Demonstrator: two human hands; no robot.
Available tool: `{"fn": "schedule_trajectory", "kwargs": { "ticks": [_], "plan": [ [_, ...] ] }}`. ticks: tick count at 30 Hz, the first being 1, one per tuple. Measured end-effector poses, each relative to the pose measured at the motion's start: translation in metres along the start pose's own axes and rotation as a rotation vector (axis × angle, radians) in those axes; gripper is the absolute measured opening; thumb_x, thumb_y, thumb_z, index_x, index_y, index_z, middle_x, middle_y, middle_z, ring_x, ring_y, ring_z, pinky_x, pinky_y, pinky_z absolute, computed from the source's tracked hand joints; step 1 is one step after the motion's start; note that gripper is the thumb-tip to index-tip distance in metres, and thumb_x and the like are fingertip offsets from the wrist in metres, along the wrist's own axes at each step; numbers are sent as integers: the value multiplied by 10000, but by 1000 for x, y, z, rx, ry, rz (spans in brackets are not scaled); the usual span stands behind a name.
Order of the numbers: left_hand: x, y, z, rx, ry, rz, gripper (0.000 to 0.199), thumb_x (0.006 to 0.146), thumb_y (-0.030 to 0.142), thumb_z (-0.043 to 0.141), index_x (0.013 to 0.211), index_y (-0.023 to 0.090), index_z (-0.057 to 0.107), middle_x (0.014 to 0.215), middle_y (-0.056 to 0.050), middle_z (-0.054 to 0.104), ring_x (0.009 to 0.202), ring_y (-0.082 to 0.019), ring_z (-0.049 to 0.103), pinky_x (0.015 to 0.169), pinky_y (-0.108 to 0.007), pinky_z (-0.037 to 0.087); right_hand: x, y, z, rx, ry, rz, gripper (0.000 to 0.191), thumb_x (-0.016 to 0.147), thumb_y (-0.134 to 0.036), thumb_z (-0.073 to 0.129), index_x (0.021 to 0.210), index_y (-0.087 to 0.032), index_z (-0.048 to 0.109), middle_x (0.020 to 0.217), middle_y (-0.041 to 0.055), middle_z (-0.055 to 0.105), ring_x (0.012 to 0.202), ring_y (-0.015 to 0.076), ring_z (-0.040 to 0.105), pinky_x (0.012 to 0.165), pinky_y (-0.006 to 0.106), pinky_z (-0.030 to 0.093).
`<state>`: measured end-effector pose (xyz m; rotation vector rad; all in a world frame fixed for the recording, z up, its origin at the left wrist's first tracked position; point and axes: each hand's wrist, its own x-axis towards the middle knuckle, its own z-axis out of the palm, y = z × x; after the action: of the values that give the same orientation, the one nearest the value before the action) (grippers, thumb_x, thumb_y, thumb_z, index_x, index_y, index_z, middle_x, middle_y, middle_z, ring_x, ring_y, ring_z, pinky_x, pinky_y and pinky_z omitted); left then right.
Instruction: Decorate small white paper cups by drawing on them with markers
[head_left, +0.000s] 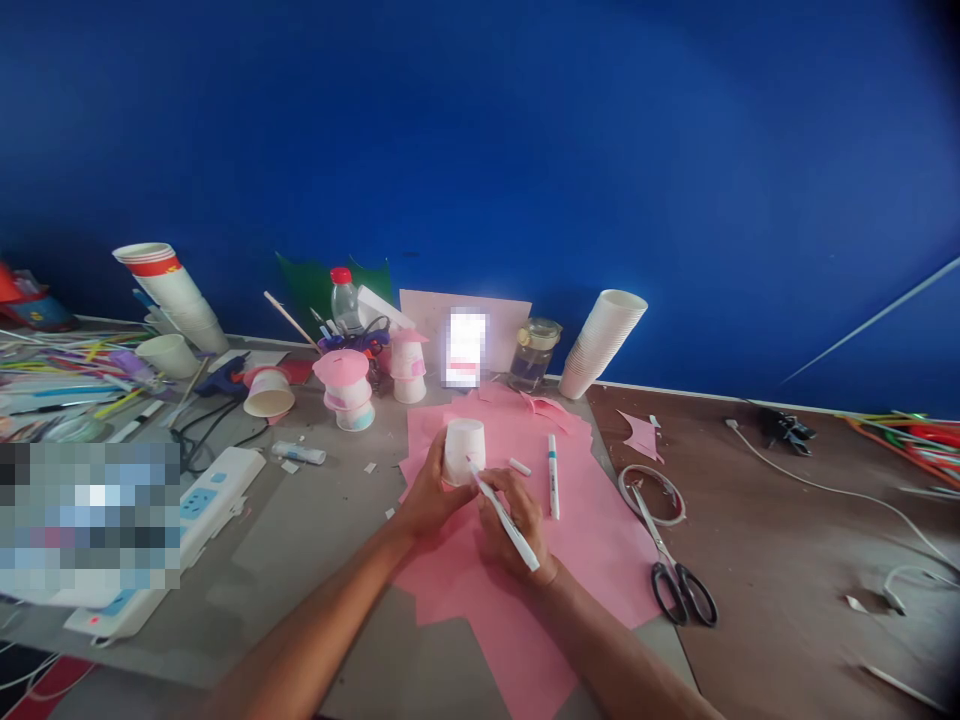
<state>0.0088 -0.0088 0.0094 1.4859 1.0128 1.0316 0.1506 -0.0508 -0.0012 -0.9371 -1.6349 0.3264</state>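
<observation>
My left hand (pixel 433 492) is closed around the lower left side of an upside-down white paper cup (pixel 466 446). Pinched in my right hand (pixel 517 515) is a white marker (pixel 511 525), its tip touching or very near the cup's front. Both hands are over pink paper sheets (pixel 600 560). Right of the cup lie a small white marker cap (pixel 520 467) and a second marker (pixel 553 475) with a teal band. Whether a mark shows under the tip is too small to tell.
Behind stand cup figures with pink tops (pixel 342 368), a bright phone (pixel 466 347), a glass jar (pixel 534 353) and a leaning cup stack (pixel 602 343). Scissors (pixel 679 585) overlap a tape roll (pixel 652 494) at right. A power strip (pixel 199 510) lies at left.
</observation>
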Motion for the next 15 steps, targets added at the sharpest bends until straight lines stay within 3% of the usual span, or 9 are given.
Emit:
{"fn": "schedule_trajectory", "kwargs": {
  "ticks": [15],
  "plan": [
    [0,-4,-1,-8,1,-14,804,706,342,732,1378,210,313,1276,-96,508,1126,-264,505,936,-371,432,2,0,-1,-30,8,0,154,880,-162,480,1006,-209,555,857,35,644,763,168,606,755,334,480]
  ]
}}
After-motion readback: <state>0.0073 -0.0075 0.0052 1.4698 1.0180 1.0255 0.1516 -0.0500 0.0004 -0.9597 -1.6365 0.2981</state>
